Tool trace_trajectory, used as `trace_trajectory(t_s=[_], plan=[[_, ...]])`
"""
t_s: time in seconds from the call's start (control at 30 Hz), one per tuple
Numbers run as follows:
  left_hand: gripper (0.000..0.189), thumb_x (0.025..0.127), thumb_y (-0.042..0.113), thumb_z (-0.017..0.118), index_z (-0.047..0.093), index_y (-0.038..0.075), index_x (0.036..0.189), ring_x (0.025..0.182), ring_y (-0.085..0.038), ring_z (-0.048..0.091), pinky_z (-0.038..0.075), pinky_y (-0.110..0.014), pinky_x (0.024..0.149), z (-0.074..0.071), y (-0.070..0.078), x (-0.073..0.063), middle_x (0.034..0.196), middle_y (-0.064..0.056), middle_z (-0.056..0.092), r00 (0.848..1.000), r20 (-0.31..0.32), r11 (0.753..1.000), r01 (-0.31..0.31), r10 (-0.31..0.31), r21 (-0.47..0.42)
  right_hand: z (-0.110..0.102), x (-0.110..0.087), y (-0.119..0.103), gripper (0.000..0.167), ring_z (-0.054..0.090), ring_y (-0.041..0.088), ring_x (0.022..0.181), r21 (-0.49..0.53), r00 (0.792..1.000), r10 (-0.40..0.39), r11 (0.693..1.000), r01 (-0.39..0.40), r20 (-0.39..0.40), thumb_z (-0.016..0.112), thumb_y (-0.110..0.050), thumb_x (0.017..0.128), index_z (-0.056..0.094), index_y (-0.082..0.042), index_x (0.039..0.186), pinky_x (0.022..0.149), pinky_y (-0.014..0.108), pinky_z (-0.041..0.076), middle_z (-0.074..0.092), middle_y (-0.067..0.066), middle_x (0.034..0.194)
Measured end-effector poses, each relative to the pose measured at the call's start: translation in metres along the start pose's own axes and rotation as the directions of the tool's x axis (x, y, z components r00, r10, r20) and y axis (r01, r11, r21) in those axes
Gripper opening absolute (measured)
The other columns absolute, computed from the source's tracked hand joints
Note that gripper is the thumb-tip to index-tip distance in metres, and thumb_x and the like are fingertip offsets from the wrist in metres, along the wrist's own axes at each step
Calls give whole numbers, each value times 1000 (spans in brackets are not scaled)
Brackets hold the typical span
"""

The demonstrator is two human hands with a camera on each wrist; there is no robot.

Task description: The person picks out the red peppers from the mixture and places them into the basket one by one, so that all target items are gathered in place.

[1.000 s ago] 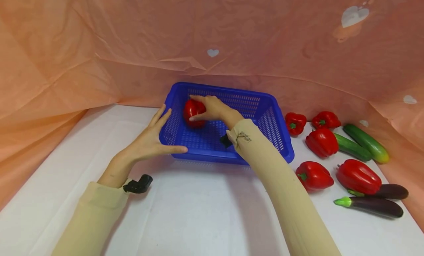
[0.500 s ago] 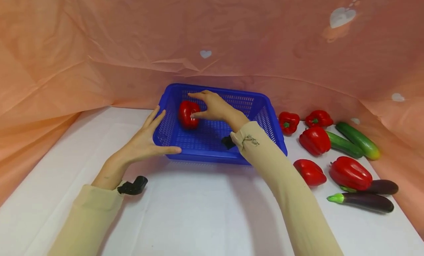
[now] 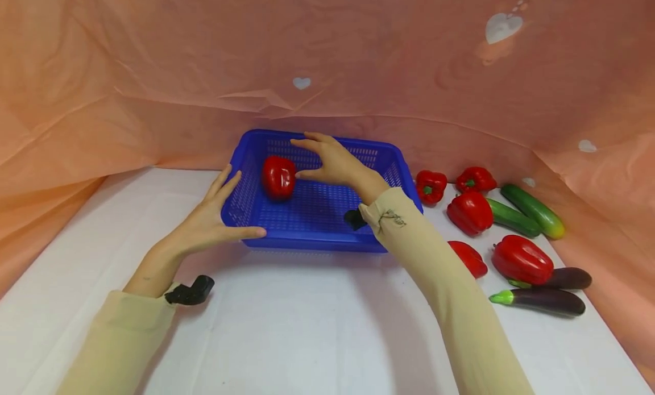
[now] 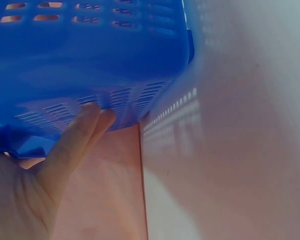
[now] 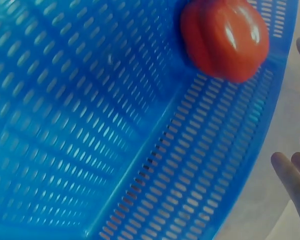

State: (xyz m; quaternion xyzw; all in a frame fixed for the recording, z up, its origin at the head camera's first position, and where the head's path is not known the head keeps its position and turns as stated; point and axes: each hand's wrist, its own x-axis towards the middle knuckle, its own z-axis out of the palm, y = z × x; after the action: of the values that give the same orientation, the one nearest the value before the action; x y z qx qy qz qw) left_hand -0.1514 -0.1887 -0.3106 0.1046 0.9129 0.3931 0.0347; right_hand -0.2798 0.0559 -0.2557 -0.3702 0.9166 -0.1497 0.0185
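A blue perforated plastic basket (image 3: 317,236) stands on the white table, in front of a hanging cloth. Inside it, near the left end, lies one red bell pepper (image 3: 278,178), seen also in the right wrist view (image 5: 225,37). My left hand (image 3: 204,219) is spread at the basket's left front corner, thumb along the front rim. In the left wrist view its straight fingers (image 4: 75,135) lie against the basket's outer wall. My right hand (image 3: 335,165) hovers over the basket just right of the pepper, fingers apart with nothing between them.
Right of the basket lie several more red bell peppers (image 3: 469,213), two green cucumbers (image 3: 532,210) and two dark eggplants (image 3: 547,301). My right sleeve (image 3: 445,281) partly covers one pepper. Behind the basket hangs an orange-pink cloth (image 3: 358,59).
My right hand has let go of the bell pepper in the basket and drawn away to its right. My left hand keeps its place at the basket corner while the head view has shifted.
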Motion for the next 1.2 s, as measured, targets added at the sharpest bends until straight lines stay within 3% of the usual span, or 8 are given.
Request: trace_trajectory(t_s=[0.7, 1.2], plan=[[118, 74, 46, 80, -1, 22, 155, 145, -46, 3, 18, -75, 104, -6, -4, 4, 161, 5, -17, 1000, 12, 1000, -1, 1, -17, -16, -24, 20, 69, 24, 34, 144, -19, 999, 23, 1000, -24, -44, 73, -34, 85, 45, -14, 145, 118, 45, 22, 29, 18, 154], [118, 74, 47, 79, -3, 22, 155, 145, -48, 0, 18, -76, 102, -11, -6, 4, 160, 4, -19, 1000, 23, 1000, 14, -14, 11, -32, -46, 25, 67, 21, 33, 145, -84, 998, 47, 995, -49, -32, 72, -34, 86, 45, -15, 144, 118, 47, 23, 27, 17, 156]])
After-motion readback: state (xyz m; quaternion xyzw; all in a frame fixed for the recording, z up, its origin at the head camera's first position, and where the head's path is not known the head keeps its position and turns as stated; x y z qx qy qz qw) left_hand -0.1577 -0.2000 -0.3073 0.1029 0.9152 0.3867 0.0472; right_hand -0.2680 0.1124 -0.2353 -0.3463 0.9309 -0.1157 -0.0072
